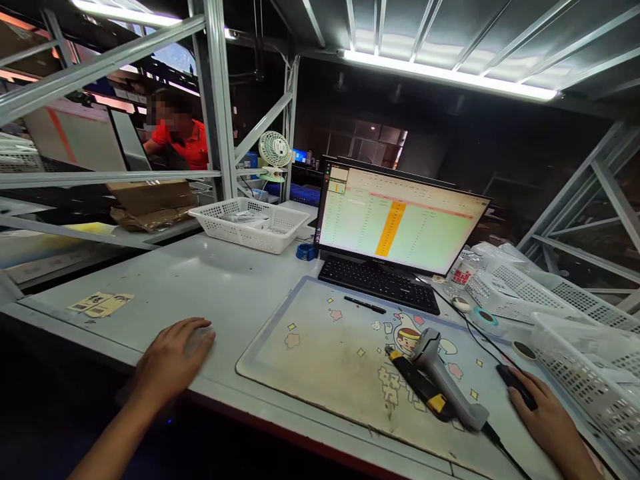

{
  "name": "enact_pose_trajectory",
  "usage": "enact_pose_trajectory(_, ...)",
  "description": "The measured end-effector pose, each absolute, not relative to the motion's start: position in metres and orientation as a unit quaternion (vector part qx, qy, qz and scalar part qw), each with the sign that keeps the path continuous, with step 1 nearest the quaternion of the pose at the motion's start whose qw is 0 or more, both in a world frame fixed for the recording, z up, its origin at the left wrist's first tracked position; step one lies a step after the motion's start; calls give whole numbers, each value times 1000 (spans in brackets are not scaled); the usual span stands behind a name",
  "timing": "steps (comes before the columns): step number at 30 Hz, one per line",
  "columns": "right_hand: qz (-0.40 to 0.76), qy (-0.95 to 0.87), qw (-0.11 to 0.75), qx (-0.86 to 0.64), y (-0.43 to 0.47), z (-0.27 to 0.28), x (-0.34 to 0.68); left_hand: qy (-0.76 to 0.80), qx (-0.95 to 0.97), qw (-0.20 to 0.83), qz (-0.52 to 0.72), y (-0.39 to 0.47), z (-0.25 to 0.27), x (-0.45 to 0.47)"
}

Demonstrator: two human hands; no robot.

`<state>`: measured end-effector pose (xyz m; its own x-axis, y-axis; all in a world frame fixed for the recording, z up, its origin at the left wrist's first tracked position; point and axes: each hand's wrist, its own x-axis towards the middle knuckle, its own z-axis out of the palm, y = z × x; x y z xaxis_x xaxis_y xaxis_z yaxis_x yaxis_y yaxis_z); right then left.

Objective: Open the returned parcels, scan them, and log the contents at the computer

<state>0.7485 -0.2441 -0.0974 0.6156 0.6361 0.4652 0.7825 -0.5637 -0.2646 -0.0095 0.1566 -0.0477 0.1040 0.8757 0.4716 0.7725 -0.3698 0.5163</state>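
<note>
Mouse (517, 387), black, under the right hand (549, 412). Desk (195, 277) spreads beneath both hands; monitor (400, 217) stands beyond, right of the left hand (170, 360). Cartoon mat (310, 353) lies between them; grey scanner (445, 377) on it, nearer the right. Left: resting on desk, fingers bent, thumb slightly apart; can't tell if anything's held. Right: draped loosely over the mouse. Mouse probably light, stiff, smooth plastic; best gripped by its flanks.

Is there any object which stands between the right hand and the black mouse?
Nothing visible stands in the way: the right hand rests on the mouse, and the scanner lies apart, to their left.
</note>
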Motion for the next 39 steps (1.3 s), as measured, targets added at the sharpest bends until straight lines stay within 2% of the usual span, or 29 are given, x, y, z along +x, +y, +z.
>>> enact_pose_trajectory(7,-152,-413,222,-870,-244,-93,758,572,736,78,354,153,-42,-5)
enact_pose_trajectory(13,-185,-424,262,-847,-241,-85,735,574,736,77,350,153,-42,-6)
enact_pose_trajectory(21,-148,-396,232,-876,-245,-88,750,582,737,87,333,151,-38,-6)
enact_pose_trajectory(29,-203,-392,238,-865,-242,-92,735,574,746,79,328,159,-46,-10)
enact_pose_trajectory(39,-199,-400,245,-860,-243,-92,736,599,732,90,312,155,-39,-6)
